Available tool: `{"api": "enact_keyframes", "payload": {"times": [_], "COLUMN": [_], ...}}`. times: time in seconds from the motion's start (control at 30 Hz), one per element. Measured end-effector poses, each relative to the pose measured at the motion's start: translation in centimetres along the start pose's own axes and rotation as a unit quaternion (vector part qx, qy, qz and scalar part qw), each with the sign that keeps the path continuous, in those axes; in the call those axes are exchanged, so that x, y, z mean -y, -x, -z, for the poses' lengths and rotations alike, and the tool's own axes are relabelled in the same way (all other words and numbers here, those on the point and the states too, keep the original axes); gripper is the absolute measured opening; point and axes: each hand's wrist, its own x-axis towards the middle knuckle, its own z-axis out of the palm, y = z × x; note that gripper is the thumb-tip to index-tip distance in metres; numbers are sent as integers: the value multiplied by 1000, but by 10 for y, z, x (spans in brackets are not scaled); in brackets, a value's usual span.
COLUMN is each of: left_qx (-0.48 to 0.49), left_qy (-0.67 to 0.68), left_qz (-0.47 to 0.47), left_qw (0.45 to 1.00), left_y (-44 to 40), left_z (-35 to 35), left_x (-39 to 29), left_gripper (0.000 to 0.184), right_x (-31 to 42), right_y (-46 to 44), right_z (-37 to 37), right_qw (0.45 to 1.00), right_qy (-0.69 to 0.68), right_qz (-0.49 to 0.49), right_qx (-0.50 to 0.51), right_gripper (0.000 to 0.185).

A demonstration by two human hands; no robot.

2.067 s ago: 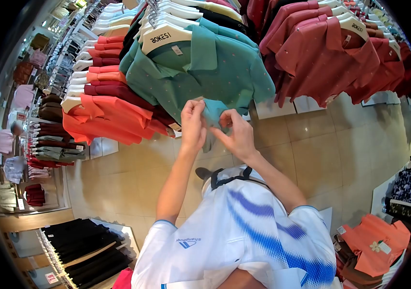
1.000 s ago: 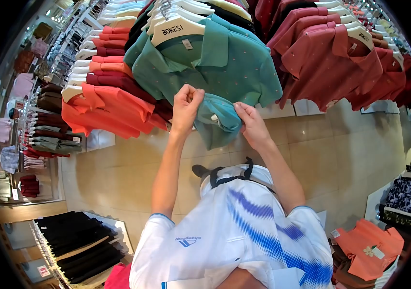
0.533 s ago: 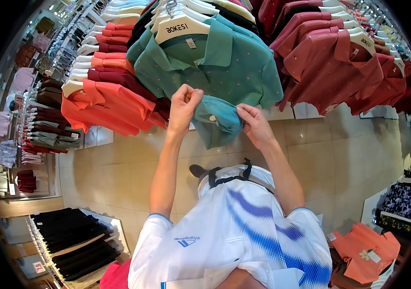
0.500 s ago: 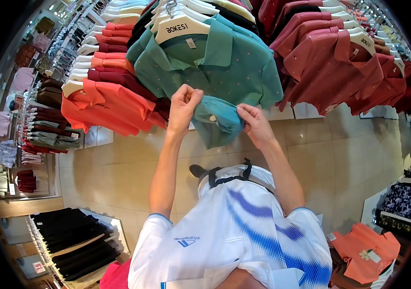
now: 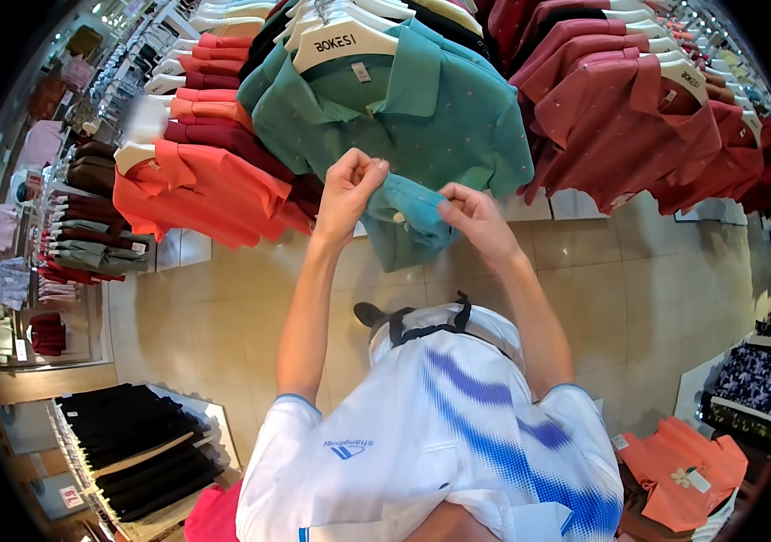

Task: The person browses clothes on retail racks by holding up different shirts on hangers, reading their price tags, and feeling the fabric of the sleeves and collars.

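In front of me a green collared shirt point(image 5: 457, 108) with small light specks hangs on a white hanger point(image 5: 349, 43) marked BOKESI. My left hand point(image 5: 349, 185) is closed on the lower part of the shirt, its thumb and fingers pinching the cloth. On the other side my right hand point(image 5: 471, 217) pinches the same hem. Between the two hands the turned-up hem point(image 5: 412, 206) is stretched, showing a paler blue-green side and a small whitish spot. The rest of the cloth droops below it.
Orange-red shirts point(image 5: 209, 199) hang on my left, dusty-red shirts point(image 5: 625, 126) on my right. Black folded garments point(image 5: 132, 425) lie on a low rack at the lower left. A coral top point(image 5: 683, 474) lies at the lower right. Tiled floor point(image 5: 620, 289) lies below.
My right hand has shifted slightly left and up along the hem, and the left has moved up slightly. Both hands keep hold of the green shirt.
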Motion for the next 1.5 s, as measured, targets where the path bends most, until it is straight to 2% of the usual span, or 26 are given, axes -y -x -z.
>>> {"api": "enact_keyframes", "payload": {"times": [0.13,0.2,0.23,0.27,0.3,0.4,0.47,0.5,0.57,0.6,0.67,0.8,0.87,0.9,0.93,0.97,1.03,1.07,1.1,1.17,1.2,1.27,1.3,1.37,1.47,1.5], "left_qx": [43,74,107,121,129,126,105,102,-2,-5,-46,-142,-185,-186,-250,-301,-297,-302,-307,-329,-304,-279,-269,-258,-280,-272], "left_qy": [1,-27,-56,-147,-245,-286,-280,-278,-336,-333,-286,-354,-429,-428,-213,14,53,91,128,138,142,146,119,91,31,20], "left_qz": [-14,-3,7,34,-13,-45,35,35,75,75,173,107,83,83,151,209,205,185,165,145,126,106,128,149,142,125], "left_qw": [999,997,993,981,961,949,953,955,939,940,941,918,880,881,932,930,931,931,928,923,934,943,947,950,949,954], "left_y": [3,7,10,11,14,31,43,51,70,77,89,102,101,97,93,92,91,92,93,97,100,107,111,114,114,111], "left_z": [-5,0,4,14,16,25,46,55,70,78,90,89,91,96,101,106,105,104,104,102,103,106,107,106,97,89], "left_x": [-4,1,6,21,39,94,146,170,212,226,248,271,272,274,275,277,235,216,198,176,172,165,160,156,150,146], "left_gripper": [22,25,29,38,44,47,48,48,36,36,23,16,8,8,11,14,15,15,16,17,17,17,18,18,19,17], "right_x": [0,8,12,16,18,22,39,38,32,32,30,30,30,32,34,34,32,30,28,20,17,9,0,-23,-58,-66], "right_y": [-13,-16,-18,-20,-23,-27,-21,-21,-27,-28,-28,-26,-25,-25,-23,-20,-12,-8,-1,16,24,40,47,58,65,65], "right_z": [3,-3,-5,-6,-7,-9,-10,-4,14,21,30,40,39,35,33,38,54,52,55,69,72,77,80,88,91,89], "right_qw": [996,990,990,982,971,959,941,942,911,907,901,894,894,902,906,907,959,966,967,980,980,950,950,856,799,800], "right_qy": [80,-134,-134,-183,-233,-277,-326,-323,-398,-409,-425,-447,-447,-424,-399,-398,-254,-160,-160,69,68,273,273,473,556,554], "right_qz": [-8,-33,-37,-41,-44,-35,-36,-38,-17,-13,-7,6,10,16,22,21,57,74,72,55,55,42,42,72,98,103], "right_qx": [38,-10,-8,-23,-40,-53,-88,-87,-103,-94,-88,-41,-29,-83,-138,-137,-109,-188,-182,-181,-177,-144,-143,-197,-209,-207], "right_gripper": [24,20,20,20,19,19,18,18,27,29,30,30,30,29,28,28,21,18,18,15,15,12,12,8,17,17]}}
